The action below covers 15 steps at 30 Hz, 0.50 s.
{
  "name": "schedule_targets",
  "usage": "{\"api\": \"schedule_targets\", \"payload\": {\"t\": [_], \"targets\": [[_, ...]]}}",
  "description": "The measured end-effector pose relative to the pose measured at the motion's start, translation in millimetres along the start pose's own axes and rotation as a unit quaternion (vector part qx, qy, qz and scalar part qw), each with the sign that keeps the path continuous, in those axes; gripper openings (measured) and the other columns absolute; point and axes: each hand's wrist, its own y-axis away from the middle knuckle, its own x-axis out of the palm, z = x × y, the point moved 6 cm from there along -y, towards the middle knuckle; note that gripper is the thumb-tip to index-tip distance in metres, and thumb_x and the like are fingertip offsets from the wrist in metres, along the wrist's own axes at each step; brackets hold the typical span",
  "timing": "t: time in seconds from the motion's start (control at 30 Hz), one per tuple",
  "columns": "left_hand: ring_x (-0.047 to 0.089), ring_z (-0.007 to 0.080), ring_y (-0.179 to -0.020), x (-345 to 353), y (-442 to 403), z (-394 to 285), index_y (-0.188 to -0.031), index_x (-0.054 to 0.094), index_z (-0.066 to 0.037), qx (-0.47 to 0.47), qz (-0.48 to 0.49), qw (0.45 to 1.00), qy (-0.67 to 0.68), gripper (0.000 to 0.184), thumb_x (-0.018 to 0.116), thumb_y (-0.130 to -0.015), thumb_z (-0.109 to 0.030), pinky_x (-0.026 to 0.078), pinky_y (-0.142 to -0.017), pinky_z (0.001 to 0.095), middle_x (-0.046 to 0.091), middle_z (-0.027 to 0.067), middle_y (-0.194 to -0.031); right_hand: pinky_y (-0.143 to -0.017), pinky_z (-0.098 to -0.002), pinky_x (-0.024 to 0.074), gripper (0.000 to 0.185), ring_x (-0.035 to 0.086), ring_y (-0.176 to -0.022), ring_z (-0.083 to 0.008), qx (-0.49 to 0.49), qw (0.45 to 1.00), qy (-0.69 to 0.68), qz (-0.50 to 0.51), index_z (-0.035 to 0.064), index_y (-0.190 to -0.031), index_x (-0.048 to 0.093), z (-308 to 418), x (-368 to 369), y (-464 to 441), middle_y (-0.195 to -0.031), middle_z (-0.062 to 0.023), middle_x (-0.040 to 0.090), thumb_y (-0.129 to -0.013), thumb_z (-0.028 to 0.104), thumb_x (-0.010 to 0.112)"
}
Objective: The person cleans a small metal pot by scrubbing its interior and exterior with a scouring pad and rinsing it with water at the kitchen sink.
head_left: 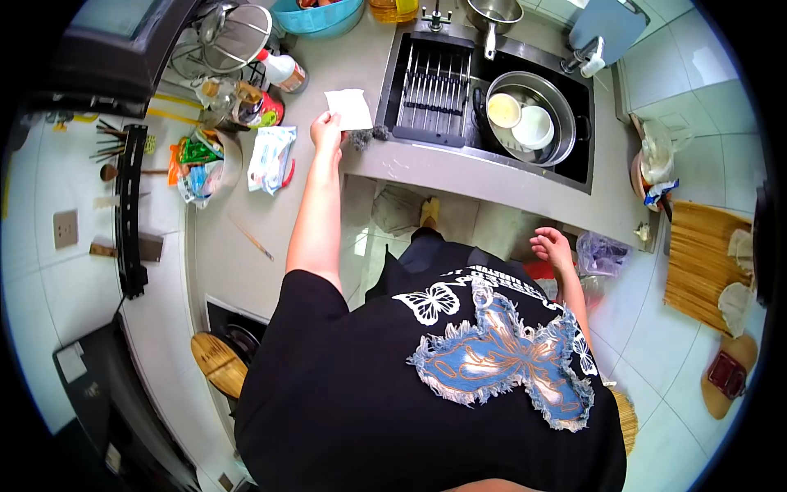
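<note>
My left hand (326, 129) pinches the near left corner of a white sheet of tissue or cloth (350, 110) over the grey counter, left of the sink. A dark grey scourer (366, 138) lies just beside the sheet, at the counter's front edge. To the left is a blue-and-white wipes packet (271, 160). My right hand (552, 246) hangs in front of the counter with its fingers apart and slightly curled, holding nothing. In the sink, a large steel pot (566, 123) holds a yellowish bowl (503, 110) and a white bowl (534, 129).
A black drying rack (434, 90) fills the sink's left part, with a small pan (494, 15) behind. A spray bottle (284, 71), jars and a blue basin (318, 18) stand at the back left. One chopstick-like stick (252, 239) lies on the left counter. Purple bags (602, 252) hang at right.
</note>
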Motion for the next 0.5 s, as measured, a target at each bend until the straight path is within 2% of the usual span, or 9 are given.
{"api": "schedule_targets", "payload": {"t": [0.13,0.17,0.2,0.23,0.33,0.37,0.4,0.47,0.5], "targets": [[0.058,0.0088,-0.058,21,-78,-2,-0.098,0.068,-0.006,-0.011,0.032,0.998,-0.061,0.013,0.063,-0.094,-0.018,0.044,-0.048,0.0231,0.066,-0.0002,-0.076,-0.066,-0.0206,0.0519,0.02,0.066,-0.077,-0.0093,-0.006,1.0,0.006,-0.03,0.0089,-0.114,0.062,48,10,-11,-0.097,-0.0041,0.071,-0.094,0.014,0.061],[0.06,0.01,-0.062,36,-72,9,-0.097,0.069,-0.005,0.01,0.034,0.996,-0.078,0.013,0.064,-0.093,-0.016,0.046,-0.05,0.0253,0.067,0.0009,-0.078,-0.065,-0.0204,0.0518,0.02,0.066,-0.077,-0.0093,-0.008,0.999,-0.01,-0.035,0.0088,-0.114,0.061,23,-1,-10,-0.097,-0.0043,0.071,-0.094,0.014,0.06],[0.061,0.0111,-0.066,36,-86,7,-0.096,0.07,-0.004,0.02,0.029,0.996,-0.085,0.012,0.065,-0.091,-0.014,0.048,-0.053,0.0274,0.068,0.002,-0.08,-0.065,-0.0203,0.0517,0.02,0.066,-0.076,-0.0094,-0.006,0.999,-0.011,-0.037,0.0088,-0.114,0.061,32,1,-13,-0.097,-0.0045,0.071,-0.094,0.013,0.06],[0.063,0.0116,-0.072,35,-101,3,-0.102,0.07,-0.002,0.023,0.033,0.995,-0.097,0.016,0.067,-0.091,-0.012,0.05,-0.059,0.0292,0.07,0.0031,-0.084,-0.065,-0.0203,0.0517,0.02,0.066,-0.076,-0.0094,-0.003,0.999,-0.009,-0.039,0.0088,-0.114,0.061,37,4,-18,-0.097,-0.0045,0.071,-0.094,0.013,0.06],[0.063,0.0103,-0.075,32,-132,-9,-0.107,0.07,-0.001,0.055,0.048,0.983,-0.166,0.021,0.068,-0.09,-0.012,0.051,-0.066,0.0293,0.07,0.0032,-0.086,-0.065,-0.0204,0.0516,0.021,0.066,-0.076,-0.0096,0.019,0.999,0.008,-0.028,0.0083,-0.115,0.06,57,15,-27,-0.097,-0.0051,0.071,-0.095,0.012,0.059],[0.066,0.014,-0.079,30,-141,-13,-0.109,0.07,-0.001,0.059,0.046,0.975,-0.211,0.024,0.067,-0.091,-0.016,0.052,-0.074,0.0316,0.072,0.007,-0.088,-0.065,-0.0204,0.0516,0.021,0.066,-0.076,-0.0095,0.02,0.999,0.016,-0.024,0.0081,-0.116,0.06,64,18,-28,-0.097,-0.0052,0.071,-0.095,0.012,0.059],[0.066,0.014,-0.079,39,-137,-1,-0.109,0.07,-0.001,0.067,0.053,0.973,-0.216,0.024,0.067,-0.091,-0.016,0.052,-0.074,0.0316,0.072,0.007,-0.088,-0.065,-0.0204,0.0516,0.021,0.066,-0.075,-0.0094,0.017,1.0,0.011,-0.021,0.0079,-0.116,0.06,40,10,-27,-0.097,-0.0054,0.071,-0.095,0.011,0.058],[0.069,0.0218,-0.084,34,-156,-7,-0.114,0.068,-0.002,0.158,0.059,0.942,-0.289,0.031,0.067,-0.092,-0.024,0.053,-0.08,0.0355,0.073,0.0134,-0.093,-0.065,-0.0203,0.0516,0.021,0.066,-0.075,-0.0092,0.016,1.0,0.013,-0.019,0.0073,-0.116,0.06,49,5,-33,-0.097,-0.0055,0.071,-0.095,0.011,0.058],[0.068,0.0325,-0.093,27,-164,-9,-0.124,0.063,-0.005,0.266,0.01,0.899,-0.348,0.048,0.069,-0.089,-0.037,0.052,-0.086,0.0411,0.071,0.0187,-0.099,-0.065,-0.0202,0.0516,0.021,0.065,-0.075,-0.0091,0.008,0.999,0.023,-0.022,0.0072,-0.116,0.06,54,5,-38,-0.097,-0.0055,0.071,-0.095,0.01,0.058]]}}
